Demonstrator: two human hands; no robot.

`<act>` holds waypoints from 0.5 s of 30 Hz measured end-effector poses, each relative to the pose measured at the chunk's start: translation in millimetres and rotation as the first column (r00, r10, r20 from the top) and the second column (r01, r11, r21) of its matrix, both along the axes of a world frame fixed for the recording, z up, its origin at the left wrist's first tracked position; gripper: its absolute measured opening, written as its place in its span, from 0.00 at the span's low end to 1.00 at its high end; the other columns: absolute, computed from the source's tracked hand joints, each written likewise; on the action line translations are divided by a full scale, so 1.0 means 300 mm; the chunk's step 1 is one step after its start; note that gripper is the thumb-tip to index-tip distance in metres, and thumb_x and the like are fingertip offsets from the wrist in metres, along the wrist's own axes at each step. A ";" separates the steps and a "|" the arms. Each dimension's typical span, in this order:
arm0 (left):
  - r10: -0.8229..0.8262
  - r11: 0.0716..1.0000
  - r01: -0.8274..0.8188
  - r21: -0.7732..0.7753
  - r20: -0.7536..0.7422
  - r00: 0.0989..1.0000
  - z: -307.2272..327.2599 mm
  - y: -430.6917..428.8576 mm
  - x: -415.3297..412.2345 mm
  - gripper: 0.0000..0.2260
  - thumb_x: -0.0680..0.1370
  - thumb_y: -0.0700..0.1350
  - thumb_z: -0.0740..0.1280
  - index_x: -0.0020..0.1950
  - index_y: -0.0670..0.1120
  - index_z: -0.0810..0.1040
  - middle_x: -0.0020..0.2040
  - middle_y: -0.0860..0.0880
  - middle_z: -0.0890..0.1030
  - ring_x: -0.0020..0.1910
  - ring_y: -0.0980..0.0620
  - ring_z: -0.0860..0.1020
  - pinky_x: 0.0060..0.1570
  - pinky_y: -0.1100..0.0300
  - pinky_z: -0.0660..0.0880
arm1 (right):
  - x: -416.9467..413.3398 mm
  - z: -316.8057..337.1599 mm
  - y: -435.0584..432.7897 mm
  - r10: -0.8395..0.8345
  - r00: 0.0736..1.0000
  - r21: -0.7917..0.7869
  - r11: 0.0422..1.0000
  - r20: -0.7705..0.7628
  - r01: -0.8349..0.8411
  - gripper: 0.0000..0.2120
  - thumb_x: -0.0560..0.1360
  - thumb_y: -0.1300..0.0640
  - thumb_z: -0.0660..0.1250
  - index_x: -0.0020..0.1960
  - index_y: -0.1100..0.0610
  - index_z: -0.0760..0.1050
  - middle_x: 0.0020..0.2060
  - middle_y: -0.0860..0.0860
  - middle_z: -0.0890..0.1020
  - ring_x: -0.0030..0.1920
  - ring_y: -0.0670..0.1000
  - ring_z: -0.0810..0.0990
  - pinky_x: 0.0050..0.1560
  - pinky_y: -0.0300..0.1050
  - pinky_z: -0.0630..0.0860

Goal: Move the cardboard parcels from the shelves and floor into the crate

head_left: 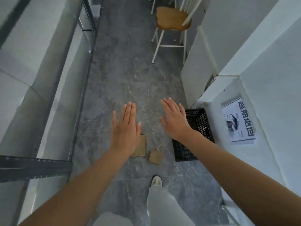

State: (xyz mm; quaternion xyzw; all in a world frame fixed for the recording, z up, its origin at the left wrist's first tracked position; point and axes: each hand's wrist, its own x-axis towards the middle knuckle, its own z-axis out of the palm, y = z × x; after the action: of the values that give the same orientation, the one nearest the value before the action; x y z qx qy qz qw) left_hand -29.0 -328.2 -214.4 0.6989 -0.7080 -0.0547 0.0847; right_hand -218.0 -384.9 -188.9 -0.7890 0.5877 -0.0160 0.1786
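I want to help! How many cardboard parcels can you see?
2. A flat parcel partly behind the left hand; a smaller parcel beside it. Others may be hidden.

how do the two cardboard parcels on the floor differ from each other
Size: the larger parcel looks clearly bigger than the smaller parcel.
Pose: the larger parcel lies about square to the view; the smaller parcel is turned at an angle.
Visibility: the left hand covers part of the larger parcel; the smaller parcel shows whole.
Both are brown cardboard, lying on the grey floor outside the black crate.
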 end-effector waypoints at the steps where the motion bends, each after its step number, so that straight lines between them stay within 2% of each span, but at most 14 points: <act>1: 0.019 1.000 -0.019 0.016 -0.002 1.000 -0.034 -0.015 0.004 0.28 0.83 0.51 0.53 0.80 0.42 0.51 0.80 0.46 0.55 0.80 0.49 0.52 0.76 0.42 0.47 | 0.013 -0.036 -0.037 0.011 1.000 0.025 1.000 -0.002 -0.011 0.30 0.82 0.52 0.55 0.80 0.56 0.48 0.79 0.49 0.51 0.79 0.47 0.42 0.78 0.54 0.39; 5: 0.172 0.975 -0.157 0.155 -0.087 0.981 -0.229 -0.047 0.046 0.27 0.84 0.50 0.53 0.81 0.43 0.50 0.81 0.47 0.52 0.80 0.50 0.50 0.76 0.46 0.42 | 0.096 -0.239 -0.125 0.014 1.000 0.137 0.990 0.012 -0.016 0.30 0.81 0.54 0.56 0.80 0.56 0.48 0.79 0.49 0.52 0.79 0.48 0.43 0.77 0.53 0.40; 9: 0.280 0.909 -0.230 0.346 -0.100 0.955 -0.532 -0.008 0.108 0.26 0.84 0.50 0.50 0.80 0.44 0.51 0.81 0.48 0.54 0.79 0.51 0.52 0.76 0.45 0.49 | 0.154 -0.541 -0.137 -0.041 0.999 0.317 0.948 0.001 0.039 0.32 0.81 0.54 0.58 0.80 0.55 0.47 0.79 0.50 0.51 0.79 0.49 0.44 0.77 0.51 0.41; 11: 0.286 0.865 -0.214 0.454 -0.095 0.953 -0.701 0.012 0.150 0.26 0.84 0.49 0.51 0.81 0.45 0.50 0.81 0.48 0.52 0.80 0.52 0.51 0.77 0.46 0.49 | 0.163 -0.709 -0.130 -0.091 0.996 0.380 0.921 -0.007 0.086 0.31 0.80 0.54 0.59 0.79 0.56 0.49 0.78 0.51 0.52 0.79 0.51 0.48 0.78 0.52 0.45; 15: 0.323 0.804 -0.244 0.542 -0.054 0.945 -1.078 -0.003 0.247 0.25 0.84 0.48 0.50 0.81 0.44 0.50 0.81 0.48 0.53 0.80 0.51 0.51 0.77 0.46 0.51 | 0.163 -1.086 -0.115 -0.171 0.985 0.485 0.861 -0.001 0.150 0.31 0.78 0.56 0.62 0.78 0.57 0.54 0.76 0.52 0.57 0.76 0.53 0.56 0.76 0.52 0.56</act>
State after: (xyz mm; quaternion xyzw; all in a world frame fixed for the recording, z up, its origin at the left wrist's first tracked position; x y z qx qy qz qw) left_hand 45.2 -329.2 -537.8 0.7871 -0.5450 -0.2840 -0.0530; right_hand -169.2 -419.4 -514.5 -0.6672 0.6326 0.0998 0.3805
